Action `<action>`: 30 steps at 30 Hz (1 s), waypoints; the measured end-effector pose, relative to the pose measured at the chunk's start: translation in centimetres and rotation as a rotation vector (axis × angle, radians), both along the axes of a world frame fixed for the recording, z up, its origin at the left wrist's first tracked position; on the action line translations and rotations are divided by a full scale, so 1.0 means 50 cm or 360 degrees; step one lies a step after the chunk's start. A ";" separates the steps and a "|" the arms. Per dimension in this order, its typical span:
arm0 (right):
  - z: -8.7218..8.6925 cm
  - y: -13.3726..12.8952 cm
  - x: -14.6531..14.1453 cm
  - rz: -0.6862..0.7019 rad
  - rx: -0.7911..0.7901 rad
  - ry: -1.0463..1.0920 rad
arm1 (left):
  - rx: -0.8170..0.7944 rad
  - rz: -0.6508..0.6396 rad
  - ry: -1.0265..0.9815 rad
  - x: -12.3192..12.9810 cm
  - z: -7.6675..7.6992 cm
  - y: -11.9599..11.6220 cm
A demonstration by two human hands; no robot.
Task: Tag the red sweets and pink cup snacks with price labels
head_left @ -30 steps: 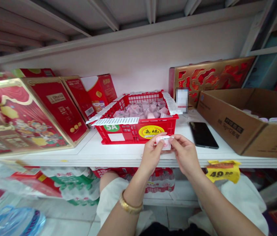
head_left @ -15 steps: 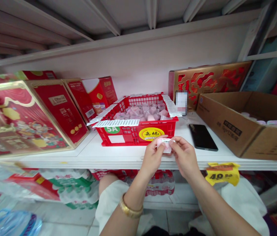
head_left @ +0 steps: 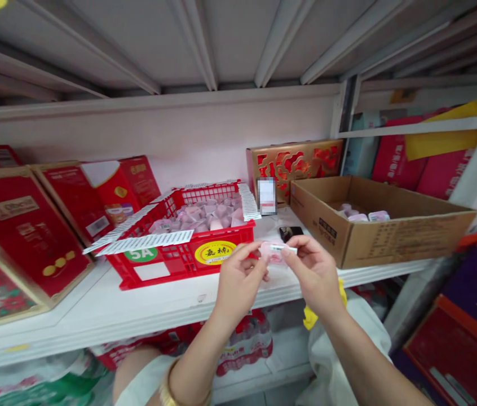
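- A small pink packet (head_left: 273, 252) with a white label strip on its top edge sits between both hands, held in front of the shelf edge.
- The left hand (head_left: 238, 282) pinches the packet's left side, fingers curled narrow around it.
- The right hand (head_left: 312, 273) grips the right end of the label strip with thumb and forefinger.
- Just behind the hands stands a red plastic basket (head_left: 188, 259) filled with similar pink packets, label strips draped over its rim.
- A black phone (head_left: 291, 232) lies on the white shelf (head_left: 95, 310) beyond the packet.
- To the right sits an open cardboard box (head_left: 391, 237) with a few packets inside.
- Red gift boxes (head_left: 14, 225) lean on the left.
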State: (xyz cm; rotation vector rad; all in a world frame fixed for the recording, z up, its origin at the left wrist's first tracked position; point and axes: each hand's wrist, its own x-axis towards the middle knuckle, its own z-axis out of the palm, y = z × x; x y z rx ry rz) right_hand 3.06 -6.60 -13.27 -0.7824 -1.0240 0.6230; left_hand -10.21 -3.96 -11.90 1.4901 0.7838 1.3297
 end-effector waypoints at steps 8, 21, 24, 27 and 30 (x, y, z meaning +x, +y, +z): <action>0.147 -0.015 0.218 -0.0917 0.0347 -0.0328 | 0.0413 -0.0385 0.0071 0.275 0.130 0.049; 0.186 0.038 0.217 -0.1084 0.0235 -0.1219 | 0.0999 -0.0031 0.0803 0.080 0.187 0.097; 0.214 0.081 0.108 -0.0673 0.0186 -0.1460 | 0.0992 0.0212 0.1087 -0.024 0.226 0.152; 0.240 0.144 0.004 -0.0331 0.0077 -0.1939 | 0.0857 0.0328 0.1482 -0.100 0.252 0.211; 0.252 0.208 -0.079 -0.0137 -0.0008 -0.2377 | 0.0556 0.0224 0.1873 -0.143 0.257 0.252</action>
